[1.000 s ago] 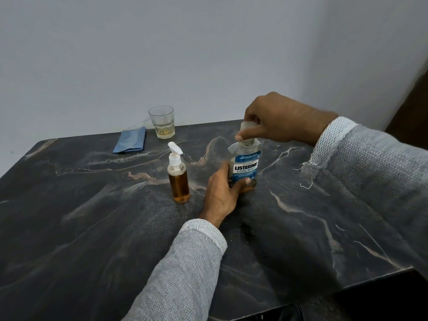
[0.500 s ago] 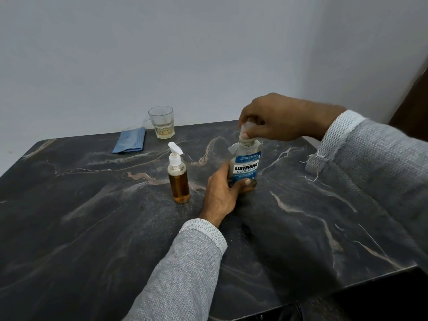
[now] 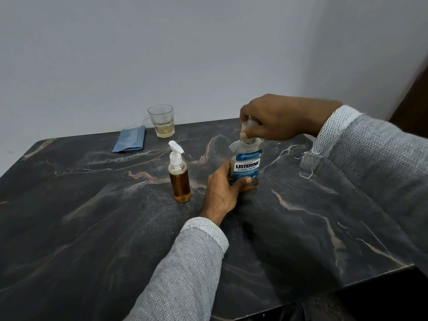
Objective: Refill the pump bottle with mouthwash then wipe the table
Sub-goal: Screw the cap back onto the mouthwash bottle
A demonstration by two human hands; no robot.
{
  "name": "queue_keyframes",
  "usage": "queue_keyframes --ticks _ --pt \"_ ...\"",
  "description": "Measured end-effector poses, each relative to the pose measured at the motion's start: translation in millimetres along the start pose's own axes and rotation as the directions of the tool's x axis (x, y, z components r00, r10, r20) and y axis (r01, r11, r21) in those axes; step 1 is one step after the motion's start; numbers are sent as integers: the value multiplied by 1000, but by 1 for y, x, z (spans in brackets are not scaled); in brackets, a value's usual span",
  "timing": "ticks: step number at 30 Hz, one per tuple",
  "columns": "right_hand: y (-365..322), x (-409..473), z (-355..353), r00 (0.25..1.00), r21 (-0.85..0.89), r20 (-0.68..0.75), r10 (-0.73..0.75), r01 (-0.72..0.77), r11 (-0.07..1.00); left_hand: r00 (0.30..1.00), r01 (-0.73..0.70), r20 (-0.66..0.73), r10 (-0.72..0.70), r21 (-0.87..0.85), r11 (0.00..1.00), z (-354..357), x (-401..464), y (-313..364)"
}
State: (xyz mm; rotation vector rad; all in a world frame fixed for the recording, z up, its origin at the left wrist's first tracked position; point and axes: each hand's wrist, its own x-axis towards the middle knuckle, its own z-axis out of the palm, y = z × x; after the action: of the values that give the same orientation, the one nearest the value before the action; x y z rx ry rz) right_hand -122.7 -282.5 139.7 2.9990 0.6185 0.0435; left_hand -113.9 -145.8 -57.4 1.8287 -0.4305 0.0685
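Observation:
A clear mouthwash bottle [image 3: 247, 159] with a blue label stands upright on the dark marble table [image 3: 92, 228]. My left hand [image 3: 221, 189] grips its base from the near side. My right hand [image 3: 273, 117] comes over the top and pinches the cap [image 3: 249, 126] on the bottle's neck. Left of it stands a small pump bottle [image 3: 179, 179] with amber liquid and a white pump head. A folded blue cloth [image 3: 130, 141] lies at the back of the table.
A drinking glass [image 3: 162, 121] with a little pale liquid stands at the back edge next to the cloth. A white wall runs behind the table. The table's near right edge drops off to a dark floor.
My right hand has turned on the cap and shifted slightly left over the bottle's neck. The left hand and the bottle have stayed in place.

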Motion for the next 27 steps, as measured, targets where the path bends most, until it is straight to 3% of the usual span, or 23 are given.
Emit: queue_keyframes --ticks 9,15,24,27 --pt "-9 2 18 987 -79 -126 104 -114 990 1000 24 14 -24 -4 1000 -2 -1 3" --pt "3 -7 3 999 67 10 42 -43 997 1000 22 7 -22 32 999 -4 1 5" --pt "-3 -2 22 977 -11 -165 135 -139 990 1000 12 -19 -11 63 998 -2 1 2" --pt "-2 -5 16 992 -18 -110 69 -71 997 1000 24 -15 -23 72 997 -3 2 2"
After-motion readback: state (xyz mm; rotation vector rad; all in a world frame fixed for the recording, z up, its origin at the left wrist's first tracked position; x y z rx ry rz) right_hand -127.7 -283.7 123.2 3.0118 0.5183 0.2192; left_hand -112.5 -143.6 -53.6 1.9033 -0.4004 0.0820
